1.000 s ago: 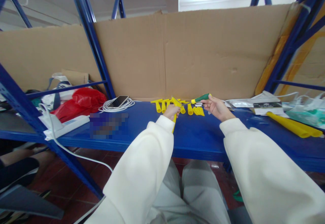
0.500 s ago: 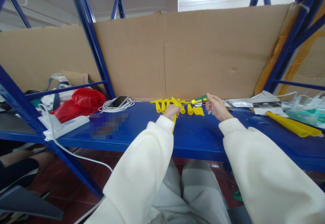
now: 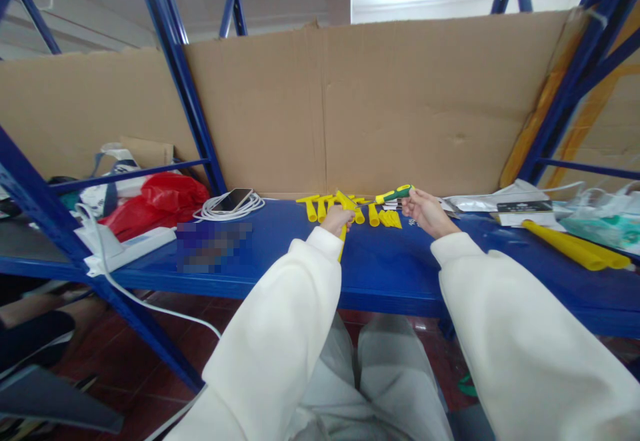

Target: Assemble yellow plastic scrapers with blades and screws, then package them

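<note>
My left hand [image 3: 339, 219] is closed around a yellow plastic piece [image 3: 345, 199] with a long tapered body that sticks out below the fist. In my right hand [image 3: 425, 212] the fingertips pinch the butt of a screwdriver [image 3: 394, 194] with a green and yellow handle. Its thin shaft points left and meets the upper part of the yellow piece; the tip itself is hidden there. Behind my left hand, several yellow T-shaped parts [image 3: 312, 210] stand in a row, with small flat yellow pieces [image 3: 391, 219] at the row's right end.
On the blue shelf [image 3: 390, 274], a phone [image 3: 233, 200] rests on a coiled white cable [image 3: 205, 211] to the left, near a power strip [image 3: 135, 247] and a red bag [image 3: 167, 201]. Long yellow tubes [image 3: 570, 244] lie at right. Cardboard [image 3: 425, 107] backs the shelf.
My right fingers have shifted slightly on the screwdriver's handle, so more of its green end shows. My left hand and the yellow piece have barely moved.
</note>
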`<state>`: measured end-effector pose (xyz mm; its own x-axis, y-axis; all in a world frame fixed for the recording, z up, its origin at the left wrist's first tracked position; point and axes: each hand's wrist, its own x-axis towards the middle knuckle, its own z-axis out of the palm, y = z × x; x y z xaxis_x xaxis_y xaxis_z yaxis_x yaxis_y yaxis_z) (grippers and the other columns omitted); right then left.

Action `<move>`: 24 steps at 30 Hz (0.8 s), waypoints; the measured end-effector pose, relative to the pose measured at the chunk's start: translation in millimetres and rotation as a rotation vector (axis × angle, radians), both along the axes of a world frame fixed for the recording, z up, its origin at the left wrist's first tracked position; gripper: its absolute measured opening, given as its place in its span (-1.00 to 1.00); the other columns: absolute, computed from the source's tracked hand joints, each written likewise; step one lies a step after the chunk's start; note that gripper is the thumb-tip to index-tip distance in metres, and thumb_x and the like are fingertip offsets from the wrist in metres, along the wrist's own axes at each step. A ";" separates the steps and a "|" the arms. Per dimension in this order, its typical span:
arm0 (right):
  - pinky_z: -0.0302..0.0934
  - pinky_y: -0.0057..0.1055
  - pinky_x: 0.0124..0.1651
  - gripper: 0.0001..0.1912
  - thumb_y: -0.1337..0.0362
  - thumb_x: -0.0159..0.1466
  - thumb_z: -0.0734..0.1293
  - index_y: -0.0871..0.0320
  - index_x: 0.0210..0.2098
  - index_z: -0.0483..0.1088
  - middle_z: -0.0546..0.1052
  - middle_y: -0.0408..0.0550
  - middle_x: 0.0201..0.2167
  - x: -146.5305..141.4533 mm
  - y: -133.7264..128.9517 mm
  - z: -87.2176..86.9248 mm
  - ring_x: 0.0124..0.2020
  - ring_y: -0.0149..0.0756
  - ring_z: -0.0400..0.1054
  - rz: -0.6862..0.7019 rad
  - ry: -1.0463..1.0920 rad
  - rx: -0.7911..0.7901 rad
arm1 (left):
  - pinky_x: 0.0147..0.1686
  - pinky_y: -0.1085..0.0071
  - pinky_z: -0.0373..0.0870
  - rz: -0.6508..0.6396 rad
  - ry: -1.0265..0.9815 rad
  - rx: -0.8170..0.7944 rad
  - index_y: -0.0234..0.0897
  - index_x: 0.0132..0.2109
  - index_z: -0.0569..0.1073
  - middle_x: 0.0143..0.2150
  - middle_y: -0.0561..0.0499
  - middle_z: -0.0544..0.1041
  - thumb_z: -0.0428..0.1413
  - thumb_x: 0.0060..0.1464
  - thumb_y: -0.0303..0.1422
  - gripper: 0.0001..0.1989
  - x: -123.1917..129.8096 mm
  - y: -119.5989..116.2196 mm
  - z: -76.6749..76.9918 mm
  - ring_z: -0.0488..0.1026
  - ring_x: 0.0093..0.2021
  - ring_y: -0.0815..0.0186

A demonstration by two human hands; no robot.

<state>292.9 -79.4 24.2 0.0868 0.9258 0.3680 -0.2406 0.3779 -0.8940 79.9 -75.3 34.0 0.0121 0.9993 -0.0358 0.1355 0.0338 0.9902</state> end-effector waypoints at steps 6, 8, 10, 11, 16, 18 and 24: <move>0.08 -0.58 -0.64 -0.50 -0.01 -0.08 0.61 0.14 -0.49 0.32 0.35 -0.25 -0.65 2.5 5.4 -2.7 -0.65 -0.54 0.19 -0.105 0.039 0.026 | -0.63 0.54 0.05 -0.010 0.004 0.009 -0.25 -0.47 0.28 -0.70 0.20 0.17 0.14 -0.02 -0.64 -0.75 0.5 -1.3 0.7 0.13 -0.67 0.48; 0.07 -0.59 -0.66 -0.49 -0.02 -0.09 0.61 0.13 -0.48 0.30 0.33 -0.26 -0.66 2.7 6.2 -3.2 -0.66 -0.54 0.19 -0.122 0.036 0.023 | -0.62 0.53 0.04 -0.007 0.007 0.005 -0.25 -0.48 0.27 -0.71 0.21 0.17 0.14 -0.02 -0.65 -0.74 0.6 -2.2 1.5 0.12 -0.68 0.49; 0.04 -0.59 -0.67 -0.48 -0.04 -0.07 0.60 0.12 -0.47 0.27 0.31 -0.28 -0.67 2.9 6.6 -3.8 -0.68 -0.54 0.16 -0.133 0.013 0.016 | -0.62 0.54 0.04 -0.002 0.008 -0.002 -0.24 -0.49 0.25 -0.71 0.21 0.16 0.13 -0.01 -0.65 -0.72 0.8 -3.1 2.2 0.10 -0.69 0.50; 0.03 -0.58 -0.68 -0.48 -0.06 -0.05 0.59 0.11 -0.45 0.27 0.30 -0.30 -0.68 3.0 6.6 -4.2 -0.70 -0.55 0.14 -0.135 -0.005 0.016 | -0.62 0.54 0.04 0.001 0.006 -0.004 -0.24 -0.50 0.24 -0.71 0.21 0.16 0.13 -0.01 -0.66 -0.71 0.9 -3.5 2.6 0.10 -0.69 0.51; -0.05 -0.57 -0.70 -0.47 -0.14 -0.01 0.54 0.09 -0.40 0.29 0.25 -0.33 -0.73 3.7 5.8 -5.5 -0.73 -0.55 0.07 -0.125 -0.064 0.027 | -0.64 0.56 0.03 0.000 -0.013 -0.008 -0.23 -0.52 0.19 -0.71 0.22 0.18 0.13 -0.02 -0.68 -0.66 1.1 -4.6 3.0 0.09 -0.71 0.53; -0.04 -0.58 -0.68 -0.50 -0.11 0.00 0.55 0.09 -0.39 0.32 0.28 -0.31 -0.72 4.0 4.6 -4.8 -0.72 -0.53 0.10 -0.110 -0.051 0.009 | -0.65 0.57 0.03 -0.001 -0.014 -0.007 -0.23 -0.53 0.18 -0.71 0.22 0.18 0.11 -0.01 -0.69 -0.66 1.0 -4.8 3.0 0.09 -0.71 0.54; 0.12 -0.55 -0.59 -0.60 -0.01 0.07 0.54 0.10 -0.41 0.33 0.41 -0.21 -0.61 3.6 0.7 -1.7 -0.62 -0.49 0.24 -0.038 -0.025 0.017 | -0.65 0.56 0.02 0.008 -0.013 -0.010 -0.23 -0.52 0.18 -0.72 0.21 0.19 0.10 -0.02 -0.69 -0.66 0.4 -4.7 3.6 0.10 -0.71 0.53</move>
